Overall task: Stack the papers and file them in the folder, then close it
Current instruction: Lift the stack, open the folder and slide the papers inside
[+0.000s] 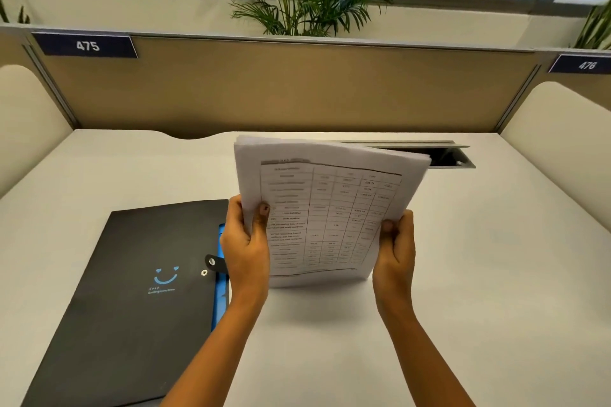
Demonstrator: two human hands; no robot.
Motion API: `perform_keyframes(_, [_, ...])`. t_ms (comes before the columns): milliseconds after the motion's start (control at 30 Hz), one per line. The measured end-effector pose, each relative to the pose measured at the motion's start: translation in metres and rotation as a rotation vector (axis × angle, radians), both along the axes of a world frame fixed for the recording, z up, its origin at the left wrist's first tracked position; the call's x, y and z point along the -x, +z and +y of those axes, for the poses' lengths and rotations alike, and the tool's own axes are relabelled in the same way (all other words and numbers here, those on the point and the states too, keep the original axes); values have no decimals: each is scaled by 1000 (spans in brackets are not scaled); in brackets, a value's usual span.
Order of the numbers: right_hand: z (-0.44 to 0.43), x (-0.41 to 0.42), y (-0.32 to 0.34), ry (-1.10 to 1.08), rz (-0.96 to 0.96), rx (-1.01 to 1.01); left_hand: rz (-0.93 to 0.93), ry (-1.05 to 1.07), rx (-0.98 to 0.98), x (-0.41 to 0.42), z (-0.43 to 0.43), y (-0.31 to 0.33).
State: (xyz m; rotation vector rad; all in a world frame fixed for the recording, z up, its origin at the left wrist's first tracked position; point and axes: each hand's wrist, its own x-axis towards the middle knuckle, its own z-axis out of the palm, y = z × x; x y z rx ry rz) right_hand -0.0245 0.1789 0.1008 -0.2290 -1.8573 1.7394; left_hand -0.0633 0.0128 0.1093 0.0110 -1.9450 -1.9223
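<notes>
While both hands grip it, the stack of papers point(325, 208) stands nearly upright at the centre of the frame, its bottom edge resting on or just above the white table point(479, 274); contact cannot be told. The left hand point(246, 241) is closed around the stack's left edge, thumb on the printed front sheet and fingers hidden behind. The right hand point(396, 244) clasps the lower right edge the same way, thumb in front. The front sheet shows a printed grid; the top corners fan slightly apart.

The black folder point(132, 301) lies flat at lower left of the frame, just beside the left wrist, its snap strap point(215, 263) undone, a blue inner edge showing along its right side. Bare tabletop spreads right of the papers and below them. Behind the stack, an open cable slot point(443, 155) sits near the table's far edge, against the tan partition point(297, 89).
</notes>
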Motion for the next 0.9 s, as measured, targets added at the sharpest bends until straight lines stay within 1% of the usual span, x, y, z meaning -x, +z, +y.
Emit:
perform_keyframes(133, [-2, -4, -12, 24, -51, -20, -69, -37, -15, -4, -1, -12])
perform_keyframes(300, [-4, -6, -14, -3, -28, -4, -38, -20, -39, -9, -1, -14])
perform_keyframes(400, [-5, -10, -23, 3, -79, -34, -68, -1, 21, -10, -2, -24])
perform_keyframes(500, [-3, -13, -33, 23, -128, -107, -106, -1, 66, -12, -4, -32])
perform_keyframes(600, [6, -15, -35, 33, -157, -251, -137, 27, 121, -12, -11, -30])
perform_keyframes(667, [11, -16, -32, 68, -175, -287, -149, 53, 158, -8, -18, -28])
perform_keyframes(733, [13, -18, -26, 149, -189, -241, -193, 53, 165, -3, -27, -25])
perform_keyframes(800, [12, -18, -19, 267, -207, -111, -256, 40, 149, -1, -35, -22])
perform_keyframes(900, [8, -21, -13, 427, -268, 94, -336, 43, 57, 0, -45, -20])
